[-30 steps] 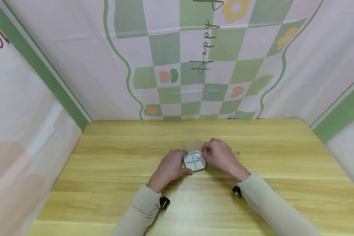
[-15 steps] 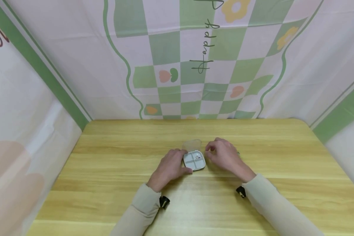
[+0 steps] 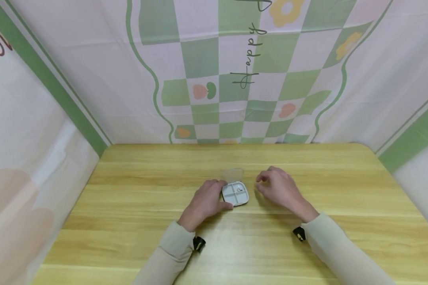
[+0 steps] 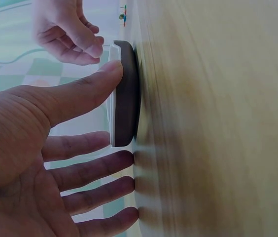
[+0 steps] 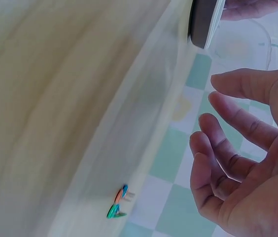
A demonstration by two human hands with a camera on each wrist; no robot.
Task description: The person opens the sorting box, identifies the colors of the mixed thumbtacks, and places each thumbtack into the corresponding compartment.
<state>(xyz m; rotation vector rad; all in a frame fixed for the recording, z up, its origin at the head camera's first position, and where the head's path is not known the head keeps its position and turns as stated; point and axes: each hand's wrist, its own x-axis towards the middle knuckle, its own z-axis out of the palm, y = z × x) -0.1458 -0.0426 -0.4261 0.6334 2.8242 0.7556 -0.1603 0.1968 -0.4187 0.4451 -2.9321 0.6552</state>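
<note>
A small pill box (image 3: 234, 194) with a white divided inside and dark base lies on the table, its clear lid (image 3: 232, 175) swung open at the back. My left hand (image 3: 207, 198) grips it from the left, thumb at the near edge and index finger at the far one; in the left wrist view the thumb (image 4: 87, 91) presses on its rim. One tiny shiny piece (image 3: 239, 190) sits in the far right compartment. My right hand (image 3: 279, 188) hovers right of the box, fingers loosely bent, and the right wrist view shows nothing between thumb and fingertips.
Several tiny coloured pieces with short pins, like stud earrings (image 5: 118, 202), lie on the wooden table (image 3: 146, 190) beyond my right hand, which hides them in the head view. A printed cloth (image 3: 235, 91) hangs behind the table's back edge.
My right hand has drawn away from the pill box to the right, covering the small coloured pieces in the head view. The left hand and box stay in place.
</note>
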